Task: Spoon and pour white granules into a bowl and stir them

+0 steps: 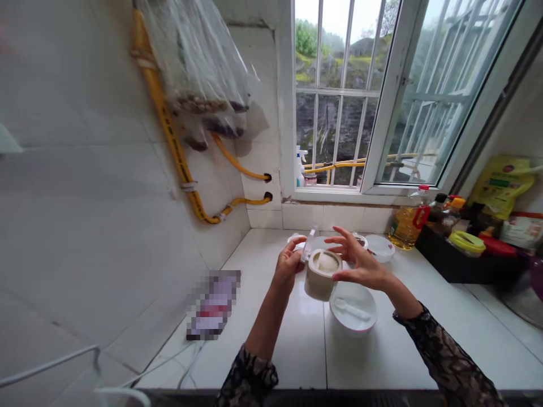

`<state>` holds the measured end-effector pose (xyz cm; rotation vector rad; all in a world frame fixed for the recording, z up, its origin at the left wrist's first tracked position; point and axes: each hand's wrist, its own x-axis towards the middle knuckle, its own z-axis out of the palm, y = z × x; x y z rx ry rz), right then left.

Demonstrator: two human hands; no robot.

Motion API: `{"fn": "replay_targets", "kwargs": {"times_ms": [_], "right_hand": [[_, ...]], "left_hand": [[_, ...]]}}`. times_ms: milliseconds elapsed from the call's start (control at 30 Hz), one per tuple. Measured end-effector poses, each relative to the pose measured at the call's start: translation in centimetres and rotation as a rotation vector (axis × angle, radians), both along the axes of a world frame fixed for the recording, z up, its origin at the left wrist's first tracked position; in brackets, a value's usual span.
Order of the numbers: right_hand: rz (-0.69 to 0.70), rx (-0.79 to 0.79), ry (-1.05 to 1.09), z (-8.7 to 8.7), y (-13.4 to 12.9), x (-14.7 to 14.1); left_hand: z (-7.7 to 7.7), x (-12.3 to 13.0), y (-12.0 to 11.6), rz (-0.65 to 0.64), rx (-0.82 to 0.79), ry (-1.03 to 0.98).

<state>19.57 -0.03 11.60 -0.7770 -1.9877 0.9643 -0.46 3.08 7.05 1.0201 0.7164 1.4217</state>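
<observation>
Left grip, right grip flank the beige jar.

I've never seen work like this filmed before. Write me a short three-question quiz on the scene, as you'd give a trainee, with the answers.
1. Fill in: from the wearer's view, the oil bottle stands to the ____ of the jar.
2. What lies in the bowl nearest the wearer? (a) a spoon (b) a red cap (c) an egg
3. True or false: the jar's lid is closed.

Key: 1. right; 2. a; 3. false, the clear lid stands raised.
</observation>
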Motion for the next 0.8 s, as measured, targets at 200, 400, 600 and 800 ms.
{"fn": "replay_targets", "kwargs": {"times_ms": [200,400,600,800], "right_hand": [[-0.175,0.038,0.033,-1.0,-0.5,1.9],[-0.256,-0.031,0.021,-2.3,-1.9,2.7],[-0.282,0.046,0.049,-1.3,-2.3,0.5],[-0.302,0.092,0.028,0.8,-2.1,-1.3]], "left_hand": [[0.3,-0.4,-0.2,0.031,0.006,-0.021],[0.5,-0.7,-0.5,-0.009,-0.015,0.014],[0.4,0.0,-0.6,-0.041,-0.028,0.049],[0.2,0.3,-1.0,-0.043,-0.048,0.069]]}}
